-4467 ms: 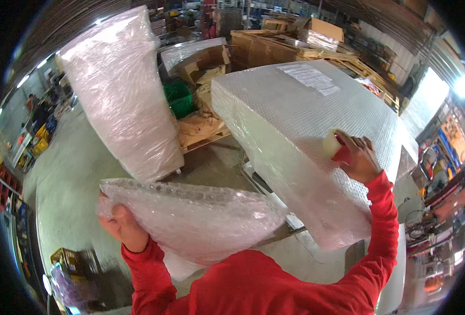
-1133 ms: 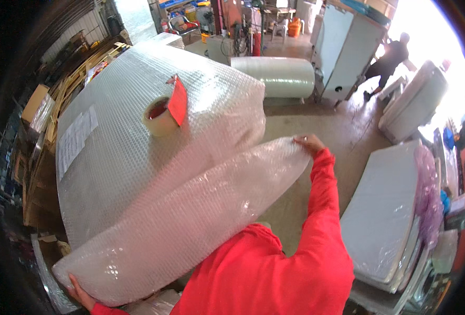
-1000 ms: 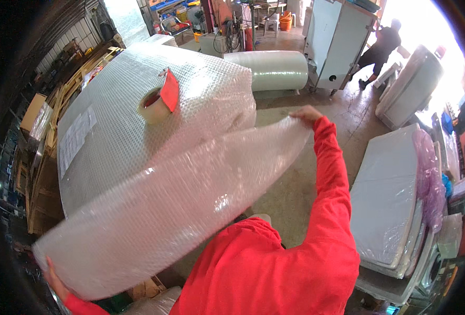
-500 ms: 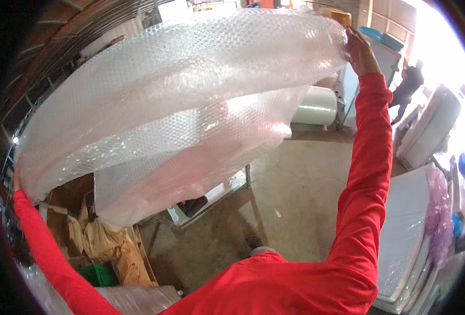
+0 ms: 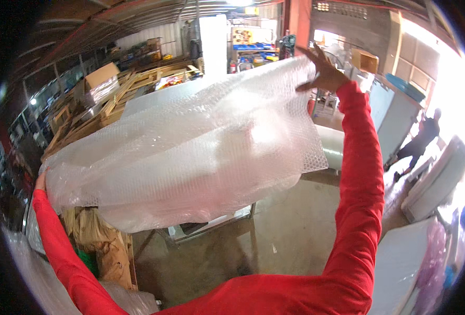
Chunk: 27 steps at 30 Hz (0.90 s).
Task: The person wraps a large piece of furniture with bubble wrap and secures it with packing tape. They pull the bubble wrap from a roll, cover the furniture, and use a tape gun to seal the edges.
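Observation:
A wide sheet of clear bubble wrap (image 5: 190, 157) stretches across in front of me, folded over itself and sagging toward the near side. At its left end, my left hand (image 5: 41, 181) closes on the edge, its fingers partly hidden by the plastic. My right hand (image 5: 324, 72) is raised at the far right corner of the sheet with its fingers spread apart. Its thumb and lower fingers are close to the wrap's edge, and whether they touch it I cannot tell. Beneath the sheet, part of a low metal-framed table (image 5: 211, 231) shows.
Crumpled brown paper (image 5: 104, 244) lies at lower left. A large pale roll (image 5: 331, 147) is behind the sheet's right end. White panels (image 5: 408, 257) lean at lower right, and another person (image 5: 420, 139) stands farther back. Wooden pieces and a cardboard box (image 5: 102, 83) are at far left.
The bubble wrap has dropped lower, uncovering the workshop behind it. My right hand has moved left and its fingers have spread. My left hand has shifted slightly right.

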### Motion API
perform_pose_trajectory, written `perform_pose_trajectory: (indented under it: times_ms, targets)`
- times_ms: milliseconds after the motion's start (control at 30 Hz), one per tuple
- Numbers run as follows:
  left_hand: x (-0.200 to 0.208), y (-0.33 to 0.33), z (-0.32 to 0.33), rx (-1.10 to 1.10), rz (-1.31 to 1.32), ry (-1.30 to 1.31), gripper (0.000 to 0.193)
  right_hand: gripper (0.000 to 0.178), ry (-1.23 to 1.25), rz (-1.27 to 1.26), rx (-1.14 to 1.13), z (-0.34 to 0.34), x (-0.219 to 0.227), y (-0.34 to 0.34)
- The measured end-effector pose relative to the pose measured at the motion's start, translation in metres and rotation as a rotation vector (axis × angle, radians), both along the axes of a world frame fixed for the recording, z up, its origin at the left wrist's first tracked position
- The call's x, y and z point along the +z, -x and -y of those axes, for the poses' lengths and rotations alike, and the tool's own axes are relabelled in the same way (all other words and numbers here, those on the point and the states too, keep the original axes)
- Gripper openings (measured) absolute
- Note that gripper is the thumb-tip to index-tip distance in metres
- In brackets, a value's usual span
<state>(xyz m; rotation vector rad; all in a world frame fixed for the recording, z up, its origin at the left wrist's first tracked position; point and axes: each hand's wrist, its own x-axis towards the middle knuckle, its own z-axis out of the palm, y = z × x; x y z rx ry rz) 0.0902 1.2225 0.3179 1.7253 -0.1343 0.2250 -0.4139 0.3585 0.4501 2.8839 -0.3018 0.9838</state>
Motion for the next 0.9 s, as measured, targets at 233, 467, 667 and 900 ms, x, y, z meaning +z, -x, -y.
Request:
perform_pose_trajectory:
  times_ms: [233,467,667,900]
  targets:
    - [-0.004,0.014,-0.034,0.076,-0.011,-0.016,0.055,0.066,0.48,-0.164,0.003,-0.009,-0.051,-0.092]
    - [0.012,0.032,-0.075,0.146,-0.006,-0.023,0.054,0.037,0.43,0.142,0.086,0.003,0.033,-0.144]
    - [0.042,0.068,-0.143,0.24,0.017,-0.051,0.053,0.041,0.531,0.234,0.216,-0.013,0.121,-0.183]
    - [0.005,0.146,-0.214,0.341,-0.079,-0.029,0.053,0.036,0.522,0.287,0.122,-0.078,0.15,-0.223]
